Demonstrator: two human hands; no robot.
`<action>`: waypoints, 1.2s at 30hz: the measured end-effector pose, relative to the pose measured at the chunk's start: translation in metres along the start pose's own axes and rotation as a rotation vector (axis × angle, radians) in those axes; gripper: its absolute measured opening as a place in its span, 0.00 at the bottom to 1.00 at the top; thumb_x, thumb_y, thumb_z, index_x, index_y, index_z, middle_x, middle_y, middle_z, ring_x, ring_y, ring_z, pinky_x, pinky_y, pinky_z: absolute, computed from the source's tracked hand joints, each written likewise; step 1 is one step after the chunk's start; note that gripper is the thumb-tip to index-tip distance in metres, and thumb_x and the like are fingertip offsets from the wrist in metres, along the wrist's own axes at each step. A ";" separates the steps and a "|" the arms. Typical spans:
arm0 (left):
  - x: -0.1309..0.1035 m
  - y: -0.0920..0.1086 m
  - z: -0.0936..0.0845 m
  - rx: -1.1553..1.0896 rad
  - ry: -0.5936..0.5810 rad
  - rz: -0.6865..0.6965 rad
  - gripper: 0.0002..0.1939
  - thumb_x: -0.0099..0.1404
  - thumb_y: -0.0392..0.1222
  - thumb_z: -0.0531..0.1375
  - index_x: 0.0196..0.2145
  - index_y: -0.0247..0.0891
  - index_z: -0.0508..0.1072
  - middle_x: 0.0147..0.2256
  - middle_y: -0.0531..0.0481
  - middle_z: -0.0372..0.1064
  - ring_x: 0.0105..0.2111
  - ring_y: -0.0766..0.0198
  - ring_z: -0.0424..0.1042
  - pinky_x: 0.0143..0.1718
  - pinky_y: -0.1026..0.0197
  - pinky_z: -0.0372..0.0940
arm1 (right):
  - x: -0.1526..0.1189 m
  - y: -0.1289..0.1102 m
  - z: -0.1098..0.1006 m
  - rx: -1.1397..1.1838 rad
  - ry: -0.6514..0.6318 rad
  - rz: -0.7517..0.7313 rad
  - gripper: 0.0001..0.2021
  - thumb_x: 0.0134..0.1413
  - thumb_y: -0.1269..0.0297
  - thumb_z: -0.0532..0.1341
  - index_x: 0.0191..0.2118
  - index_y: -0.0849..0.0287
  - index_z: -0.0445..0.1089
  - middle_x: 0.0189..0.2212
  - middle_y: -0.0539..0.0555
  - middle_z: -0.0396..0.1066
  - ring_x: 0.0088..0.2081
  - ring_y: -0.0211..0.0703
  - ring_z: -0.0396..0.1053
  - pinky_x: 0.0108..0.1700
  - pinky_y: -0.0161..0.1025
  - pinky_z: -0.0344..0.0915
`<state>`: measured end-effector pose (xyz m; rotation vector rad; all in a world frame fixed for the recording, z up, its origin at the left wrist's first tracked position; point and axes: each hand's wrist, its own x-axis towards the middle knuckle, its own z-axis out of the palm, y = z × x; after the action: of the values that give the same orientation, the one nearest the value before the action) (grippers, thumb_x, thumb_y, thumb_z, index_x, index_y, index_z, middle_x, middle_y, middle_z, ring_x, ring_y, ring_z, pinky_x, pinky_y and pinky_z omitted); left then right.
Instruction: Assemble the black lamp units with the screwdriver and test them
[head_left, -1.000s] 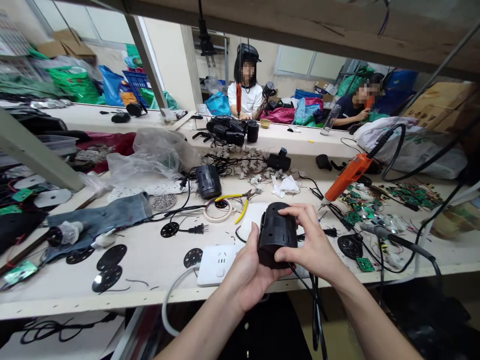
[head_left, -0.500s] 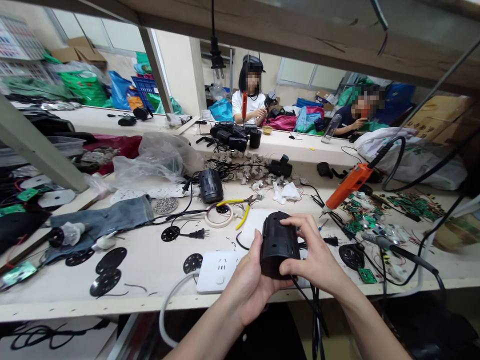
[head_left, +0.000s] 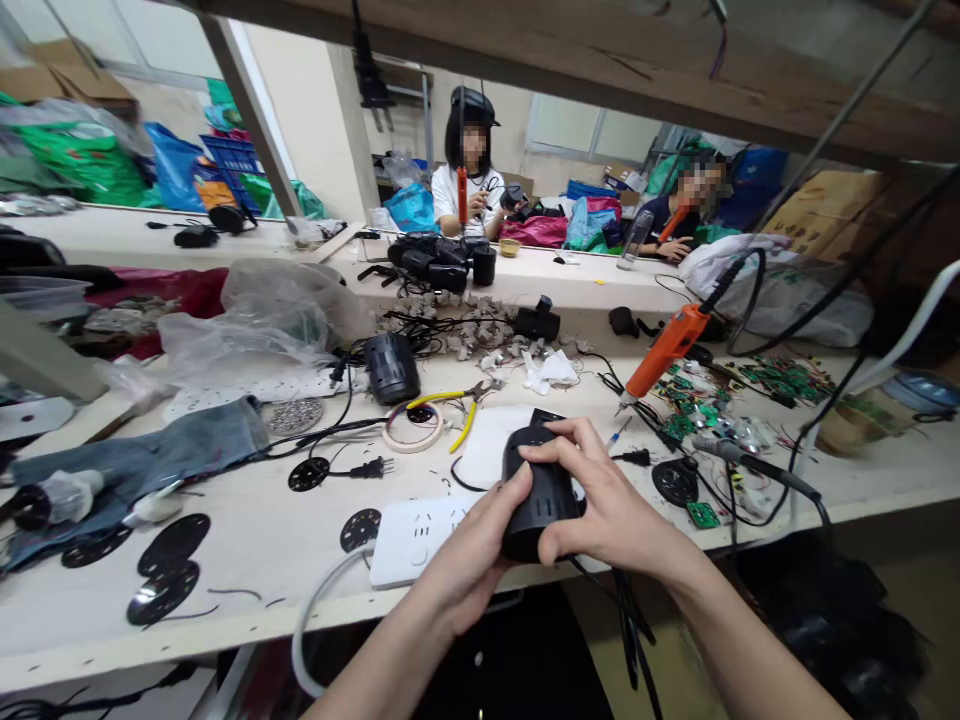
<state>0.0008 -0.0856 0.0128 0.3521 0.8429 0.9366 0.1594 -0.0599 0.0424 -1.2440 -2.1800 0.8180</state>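
A black cylindrical housing with slots (head_left: pixel 541 500) is held between both my hands above the front edge of the bench. My left hand (head_left: pixel 480 545) wraps its left side, thumb on its upper part. Curved fingers of my right hand (head_left: pixel 600 495) grip the top and right side, with the thumb low on it. Black cables hang below the housing. Just behind it lies a white sheet (head_left: pixel 487 445), and a white power strip (head_left: pixel 409 540) is to the left. Yellow-handled pliers (head_left: pixel 466 410) rest beside a tape roll (head_left: pixel 413 428).
An orange electric screwdriver (head_left: pixel 666 350) hangs at the right, near green circuit boards (head_left: pixel 703 515) and a soldering iron (head_left: pixel 750 462). Another black housing (head_left: pixel 392 368) stands behind the pliers. Black discs (head_left: pixel 174 545) and denim cloth (head_left: pixel 142 455) lie left. Two people sit across the bench.
The view has shifted, so the bench items appear further left. The housing has turned and tilted in my hands, and my left thumb and right fingers have moved over its upper side.
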 end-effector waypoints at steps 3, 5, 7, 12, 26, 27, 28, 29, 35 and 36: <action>0.000 0.005 -0.001 -0.016 0.057 -0.048 0.15 0.58 0.42 0.65 0.43 0.35 0.75 0.39 0.43 0.77 0.36 0.57 0.75 0.31 0.63 0.70 | 0.000 -0.008 -0.001 -0.025 -0.048 -0.054 0.36 0.38 0.37 0.66 0.54 0.48 0.66 0.52 0.57 0.54 0.61 0.56 0.50 0.61 0.52 0.55; -0.001 0.008 0.001 -0.062 0.113 -0.071 0.11 0.58 0.38 0.64 0.40 0.33 0.75 0.35 0.44 0.77 0.30 0.60 0.75 0.30 0.62 0.71 | 0.002 -0.006 0.001 0.051 -0.022 -0.070 0.30 0.51 0.36 0.56 0.54 0.48 0.67 0.50 0.57 0.57 0.60 0.51 0.53 0.61 0.50 0.55; -0.002 0.012 0.004 -0.090 0.182 -0.084 0.09 0.58 0.34 0.62 0.38 0.31 0.75 0.31 0.44 0.77 0.27 0.61 0.75 0.30 0.62 0.71 | 0.005 0.002 0.004 0.201 0.080 -0.010 0.28 0.60 0.38 0.44 0.54 0.49 0.67 0.49 0.56 0.62 0.57 0.47 0.59 0.60 0.47 0.57; -0.003 0.015 0.009 -0.105 0.242 -0.033 0.10 0.57 0.33 0.60 0.38 0.29 0.74 0.31 0.43 0.76 0.27 0.60 0.75 0.31 0.58 0.73 | 0.012 0.023 0.011 0.506 0.164 0.360 0.35 0.55 0.33 0.46 0.56 0.54 0.64 0.45 0.58 0.70 0.43 0.46 0.71 0.46 0.45 0.68; -0.002 -0.003 0.001 0.069 0.113 0.115 0.28 0.39 0.36 0.72 0.42 0.32 0.76 0.31 0.49 0.77 0.30 0.57 0.76 0.28 0.64 0.71 | 0.012 0.010 0.013 0.480 0.156 0.424 0.21 0.41 0.44 0.67 0.32 0.59 0.75 0.27 0.50 0.72 0.29 0.38 0.66 0.28 0.33 0.58; -0.002 -0.003 0.002 0.066 0.114 0.107 0.28 0.40 0.37 0.73 0.42 0.32 0.76 0.31 0.49 0.77 0.30 0.58 0.76 0.29 0.65 0.71 | 0.012 0.009 0.013 0.492 0.163 0.422 0.21 0.41 0.45 0.67 0.32 0.59 0.75 0.28 0.50 0.73 0.30 0.39 0.67 0.29 0.33 0.59; -0.003 -0.004 0.004 0.065 0.113 0.097 0.27 0.41 0.37 0.73 0.42 0.33 0.76 0.30 0.50 0.77 0.31 0.59 0.76 0.29 0.65 0.71 | 0.011 0.009 0.013 0.498 0.168 0.418 0.20 0.41 0.46 0.67 0.33 0.59 0.75 0.29 0.51 0.74 0.31 0.40 0.68 0.30 0.34 0.60; -0.004 -0.004 0.005 0.064 0.112 0.088 0.26 0.42 0.36 0.72 0.42 0.33 0.76 0.30 0.50 0.77 0.30 0.60 0.76 0.30 0.66 0.71 | 0.011 0.008 0.012 0.498 0.170 0.408 0.20 0.42 0.46 0.67 0.34 0.59 0.75 0.30 0.51 0.75 0.33 0.41 0.69 0.32 0.34 0.62; -0.002 -0.001 0.008 -0.086 0.230 0.104 0.11 0.52 0.29 0.64 0.36 0.32 0.76 0.30 0.49 0.77 0.28 0.65 0.75 0.30 0.67 0.72 | -0.006 -0.003 0.015 0.358 0.216 0.389 0.31 0.52 0.41 0.59 0.54 0.60 0.67 0.37 0.57 0.75 0.37 0.46 0.72 0.40 0.41 0.66; -0.002 0.000 0.008 -0.111 0.255 0.108 0.10 0.54 0.29 0.63 0.36 0.32 0.76 0.29 0.48 0.77 0.28 0.64 0.75 0.30 0.66 0.72 | -0.012 -0.006 0.017 0.348 0.225 0.394 0.33 0.54 0.41 0.57 0.58 0.60 0.63 0.37 0.57 0.75 0.37 0.46 0.72 0.40 0.41 0.66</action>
<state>0.0060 -0.0867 0.0186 0.1852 1.0074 1.1398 0.1494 -0.0772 0.0334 -1.5156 -1.5556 1.0977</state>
